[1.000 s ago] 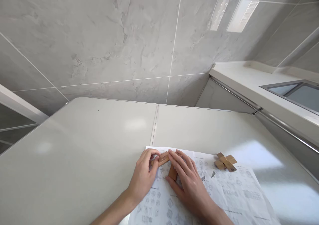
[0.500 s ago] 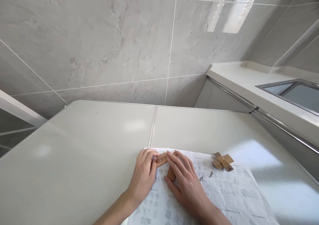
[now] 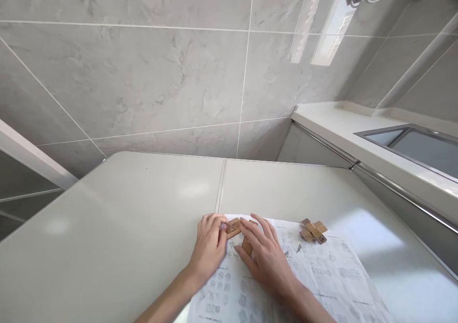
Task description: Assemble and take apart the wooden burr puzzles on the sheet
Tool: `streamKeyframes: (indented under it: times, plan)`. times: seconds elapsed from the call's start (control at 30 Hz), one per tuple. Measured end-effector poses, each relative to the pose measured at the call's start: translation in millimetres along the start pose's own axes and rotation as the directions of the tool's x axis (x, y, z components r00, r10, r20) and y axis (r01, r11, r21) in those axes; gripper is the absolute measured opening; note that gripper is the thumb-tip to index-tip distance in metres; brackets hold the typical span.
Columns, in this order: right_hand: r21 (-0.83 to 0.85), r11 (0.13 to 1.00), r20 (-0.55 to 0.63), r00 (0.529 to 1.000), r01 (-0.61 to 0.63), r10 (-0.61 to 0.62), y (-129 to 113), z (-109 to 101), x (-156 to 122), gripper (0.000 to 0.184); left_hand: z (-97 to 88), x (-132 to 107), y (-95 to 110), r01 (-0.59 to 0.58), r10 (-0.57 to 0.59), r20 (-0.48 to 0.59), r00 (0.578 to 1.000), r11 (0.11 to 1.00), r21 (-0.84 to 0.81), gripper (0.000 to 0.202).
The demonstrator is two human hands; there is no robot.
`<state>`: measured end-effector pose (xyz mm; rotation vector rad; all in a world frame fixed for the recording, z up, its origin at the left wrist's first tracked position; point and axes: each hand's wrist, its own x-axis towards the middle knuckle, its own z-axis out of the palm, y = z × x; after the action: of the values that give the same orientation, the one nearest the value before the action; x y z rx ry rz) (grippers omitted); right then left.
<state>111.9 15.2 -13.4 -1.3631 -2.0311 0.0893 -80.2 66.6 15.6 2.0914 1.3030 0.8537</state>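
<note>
My left hand (image 3: 210,241) is closed on one end of a small wooden block (image 3: 234,228), which lies slanted over the printed sheet (image 3: 229,294). Under the fingers and thumb of my right hand (image 3: 266,251) is a second wooden block (image 3: 246,245), partly hidden by that hand. Index and middle fingertips of the right hand also reach the near end of the first block. To the right, a cross-shaped wooden puzzle (image 3: 314,231) of interlocked pieces rests on the sheet's upper edge.
A pale table (image 3: 107,246) with a centre seam carries the sheet. Behind it rises a grey tiled wall (image 3: 143,84). On the right stands a white counter (image 3: 322,115) with a sink (image 3: 422,144). A white frame (image 3: 36,156) is at the left.
The view has tilted up slightly, showing more wall. Both hands keep nearly the same place on the blocks, with only small finger shifts.
</note>
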Motion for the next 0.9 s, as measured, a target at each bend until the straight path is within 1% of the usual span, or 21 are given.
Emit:
streamKeyframes:
  times: [0.07,0.13,0.17,0.23,0.27,0.3,0.37,0.4,0.47,0.53,0.63,0.7,0.8,0.9]
  plan:
    - [0.058,0.998,-0.02,0.999,-0.032,0.033,-3.5,-4.0,9.8,0.041,-1.4,-0.5,-1.0,-0.002,0.002,0.002,1.0,1.0,-0.027,0.026]
    - [0.201,0.975,0.016,0.996,-0.09,0.089,-8.8,-8.5,22.7,0.035,-2.7,-1.1,-1.9,-0.001,0.002,0.007,1.0,0.998,-0.063,0.025]
    - [0.293,0.946,0.053,0.99,-0.138,0.128,-11.5,-10.7,29.8,0.029,-3.4,-1.3,-2.2,0.001,-0.001,0.009,1.0,0.997,-0.083,0.024]
    - [0.482,0.828,0.159,0.958,-0.286,0.238,-16.0,-14.1,42.9,0.006,-5.0,-1.9,-2.1,0.011,-0.009,0.01,1.0,0.991,-0.131,0.022]
    - [0.516,0.793,0.184,0.947,-0.322,0.265,-17.2,-15.4,48.3,0.008,-6.1,-2.2,-1.6,0.016,-0.014,0.011,1.0,0.987,-0.159,0.021]
    - [0.548,0.755,0.208,0.933,-0.36,0.294,-17.7,-16.5,52.5,0.016,-7.5,-2.5,-0.8,0.022,-0.02,0.012,1.0,0.981,-0.191,0.022]
    - [0.595,0.682,0.244,0.904,-0.425,0.351,-16.9,-18.7,57.3,0.027,-11.1,-3.6,1.9,0.034,-0.028,0.026,0.999,0.962,-0.272,0.029]
    - [0.626,0.629,0.27,0.885,-0.461,0.379,-16.2,-20.1,58.0,0.031,-13.1,-4.5,3.7,0.039,-0.028,0.039,0.999,0.946,-0.321,0.033]
    - [0.694,0.496,0.337,0.845,-0.521,0.416,-15.9,-24.0,56.9,0.039,-16.6,-6.5,7.5,0.045,-0.016,0.072,0.997,0.904,-0.426,0.037]
    - [0.755,0.349,0.404,0.813,-0.555,0.419,-18.5,-28.9,53.9,0.046,-18.6,-8.7,11.6,0.042,0.013,0.1,0.995,0.847,-0.53,0.035]
    - [0.813,0.145,0.471,0.783,-0.564,0.406,-27.2,-35.4,48.7,0.051,-17.9,-11.9,17.1,0.04,0.061,0.128,0.99,0.744,-0.667,0.034]
    - [0.832,0.034,0.497,0.772,-0.553,0.396,-33.5,-37.5,45.7,0.052,-16.5,-13.6,19.6,0.048,0.089,0.147,0.985,0.679,-0.732,0.034]
    - [0.845,-0.088,0.517,0.765,-0.527,0.384,-39.8,-36.8,42.0,0.049,-15.2,-15.6,20.7,0.072,0.106,0.171,0.98,0.607,-0.792,0.033]
    - [0.848,-0.173,0.525,0.753,-0.5,0.397,-42.2,-33.2,39.2,0.046,-14.9,-16.4,18.2,0.104,0.109,0.196,0.975,0.556,-0.825,0.035]
